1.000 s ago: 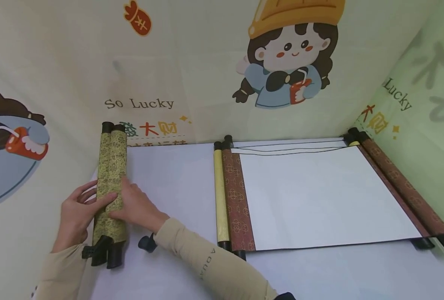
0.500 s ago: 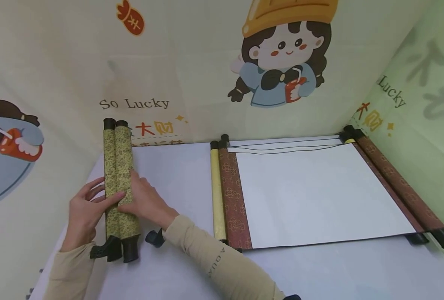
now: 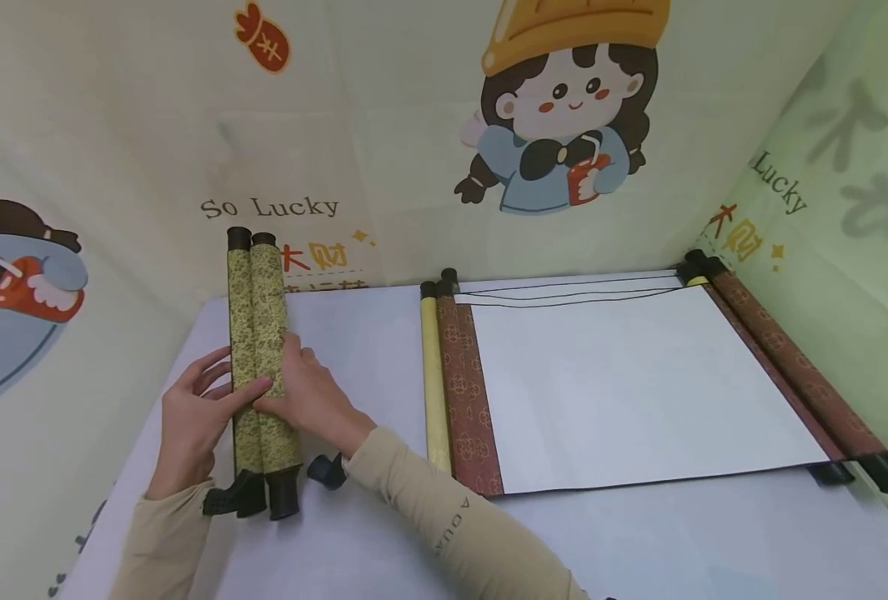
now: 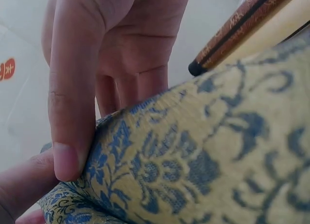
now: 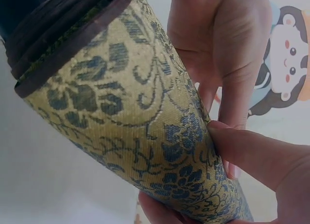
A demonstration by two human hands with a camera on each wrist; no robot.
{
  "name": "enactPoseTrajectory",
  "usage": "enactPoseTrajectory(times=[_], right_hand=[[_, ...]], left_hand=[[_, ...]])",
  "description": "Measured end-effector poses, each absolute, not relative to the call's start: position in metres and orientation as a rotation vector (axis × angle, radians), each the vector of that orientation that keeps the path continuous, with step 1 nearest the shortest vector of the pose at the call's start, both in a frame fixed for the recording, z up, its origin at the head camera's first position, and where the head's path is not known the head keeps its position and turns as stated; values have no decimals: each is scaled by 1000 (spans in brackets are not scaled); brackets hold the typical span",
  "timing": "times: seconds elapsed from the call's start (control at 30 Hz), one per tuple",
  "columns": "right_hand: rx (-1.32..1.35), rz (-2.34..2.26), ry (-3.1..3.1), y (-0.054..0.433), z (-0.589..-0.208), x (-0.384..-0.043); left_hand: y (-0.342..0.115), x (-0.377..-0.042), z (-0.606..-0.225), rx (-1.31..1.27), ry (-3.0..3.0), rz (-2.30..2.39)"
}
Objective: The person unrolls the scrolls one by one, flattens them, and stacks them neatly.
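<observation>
A hanging scroll [image 3: 267, 308] in gold brocade with blue floral figures is wound into two rolls lying side by side. Black knobs cap its ends. My left hand [image 3: 198, 412] grips it from the left, thumb across the front. From the right, my right hand [image 3: 319, 400] holds the other roll, its thumb near the left one. Both wrist views show the brocade [image 4: 193, 151] close up with fingers and thumbs against it; the right wrist view also has a dark end knob [image 5: 53, 35]. Fingers behind the rolls are partly hidden in the head view.
A second scroll [image 3: 639, 383], with red-brown patterned borders and a white middle, lies unrolled on the right of the white table [image 3: 639, 542]. A pale yellow roll [image 3: 434, 375] lies along its left side. A printed cloth backdrop [image 3: 383, 125] stands behind.
Both hands have carried the doubled brocade scroll to the right. Their hold on it looks the same. The unrolled scroll stays in place while the head view shifts slightly.
</observation>
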State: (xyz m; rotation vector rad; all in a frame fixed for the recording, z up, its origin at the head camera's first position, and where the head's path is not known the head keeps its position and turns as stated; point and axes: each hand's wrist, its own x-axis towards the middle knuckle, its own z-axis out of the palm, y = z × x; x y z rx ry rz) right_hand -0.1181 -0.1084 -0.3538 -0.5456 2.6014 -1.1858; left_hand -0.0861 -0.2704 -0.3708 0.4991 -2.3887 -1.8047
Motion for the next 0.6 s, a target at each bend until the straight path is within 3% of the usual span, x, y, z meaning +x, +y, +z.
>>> enactPoseTrajectory(times=[0.6], right_hand=[[-619,-1246,2564,-71,-344,-124]], left_hand=[[-235,-91,-370,487,-2299,-1881]])
